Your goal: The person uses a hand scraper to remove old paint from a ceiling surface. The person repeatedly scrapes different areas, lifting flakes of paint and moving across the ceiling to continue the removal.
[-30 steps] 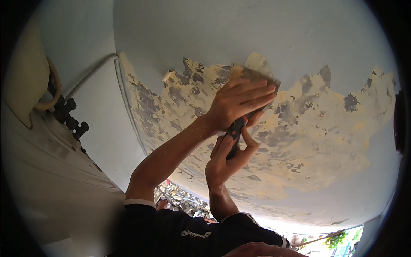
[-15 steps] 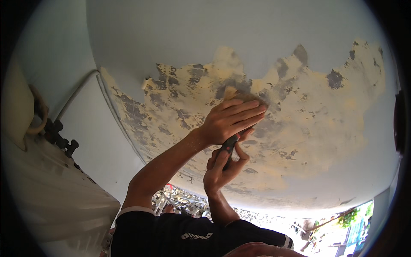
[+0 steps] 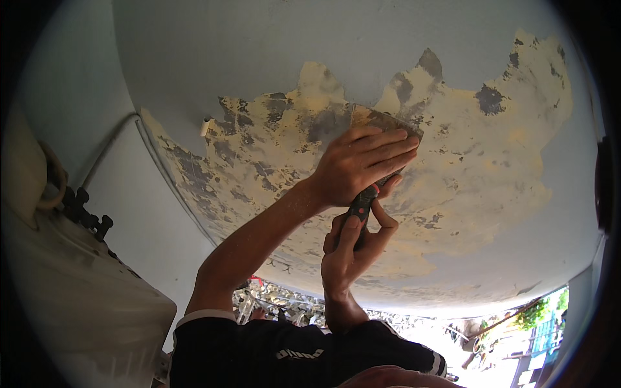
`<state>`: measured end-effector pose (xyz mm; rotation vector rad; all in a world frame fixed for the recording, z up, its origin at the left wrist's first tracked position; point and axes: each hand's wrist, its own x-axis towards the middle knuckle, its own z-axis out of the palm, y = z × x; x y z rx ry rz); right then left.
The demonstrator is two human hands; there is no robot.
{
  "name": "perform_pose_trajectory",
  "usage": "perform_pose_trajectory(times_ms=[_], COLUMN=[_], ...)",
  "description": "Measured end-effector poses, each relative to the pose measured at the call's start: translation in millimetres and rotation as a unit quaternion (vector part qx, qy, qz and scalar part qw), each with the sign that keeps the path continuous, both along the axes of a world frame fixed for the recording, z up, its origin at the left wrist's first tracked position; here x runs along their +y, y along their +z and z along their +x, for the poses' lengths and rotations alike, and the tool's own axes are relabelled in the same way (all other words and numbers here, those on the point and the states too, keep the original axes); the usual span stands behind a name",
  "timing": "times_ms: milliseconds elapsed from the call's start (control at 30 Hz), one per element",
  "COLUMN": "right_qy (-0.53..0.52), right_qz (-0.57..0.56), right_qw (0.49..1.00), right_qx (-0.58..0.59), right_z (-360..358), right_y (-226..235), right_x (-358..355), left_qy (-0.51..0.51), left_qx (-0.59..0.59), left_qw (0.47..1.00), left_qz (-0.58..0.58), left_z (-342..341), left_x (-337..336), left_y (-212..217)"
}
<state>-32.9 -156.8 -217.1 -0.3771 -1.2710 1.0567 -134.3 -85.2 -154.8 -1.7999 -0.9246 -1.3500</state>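
A flat-bladed scraper [image 3: 383, 120] with a black and red handle rests against a curved wall [image 3: 479, 161], where grey paint has come off in a ragged cream and dark patch. My left hand [image 3: 363, 160] lies over the blade, its fingers stretched and pressed together along it. Below, the handle is wrapped by the fingers of my right hand [image 3: 352, 249], thumb along its side. The blade's top edge meets the wall near the upper border of the bare patch. Part of the blade is hidden under my left hand.
A small curled flake [image 3: 206, 126] sticks out at the patch's left. A grey pipe [image 3: 169, 184] follows the wall's left edge. A pale plastic tank [image 3: 97, 304] with black fittings [image 3: 87, 210] stands left. Rubble [image 3: 281, 305] lies below; greenery [image 3: 533, 317] shows at lower right.
The scraper and both hands have moved right and slightly upward along the wall. My view has shifted a little, so the wall patch sits further left and higher.
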Motion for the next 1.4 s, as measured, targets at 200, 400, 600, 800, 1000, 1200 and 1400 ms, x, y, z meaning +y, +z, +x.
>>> perform_pose_trajectory(times_ms=[200, 400, 600, 800, 1000, 1200, 1400], right_qy=[0.010, 0.005, -0.019, -0.077, -0.003, -0.018, -0.064], right_qz=[-0.003, 0.012, 0.043, 0.084, 0.029, 0.036, 0.048], right_qw=[1.000, 1.000, 0.999, 0.993, 0.998, 0.999, 0.996], right_qx=[-0.020, -0.010, -0.023, -0.043, -0.048, -0.026, -0.032], right_z=[11, 10, 12, 10, 21, 14, 16], right_y=[-1, -17, 16, -14, 2, 30, 5], right_x=[-5, 6, 15, 24, 18, 23, 20], left_qy=[-0.012, 0.012, 0.015, 0.003, 0.010, -0.002, 0.001], left_qx=[-0.032, -0.023, -0.031, -0.039, -0.038, -0.032, -0.010], left_qw=[0.999, 1.000, 0.999, 0.999, 0.999, 0.999, 0.998], left_qz=[0.000, 0.008, 0.038, 0.023, 0.022, 0.038, 0.058], left_z=[5, 8, 8, 14, 11, 9, 15], left_x=[1, 1, 8, 12, 11, 18, 23], left_y=[-13, -17, 12, -21, 4, 25, 5])
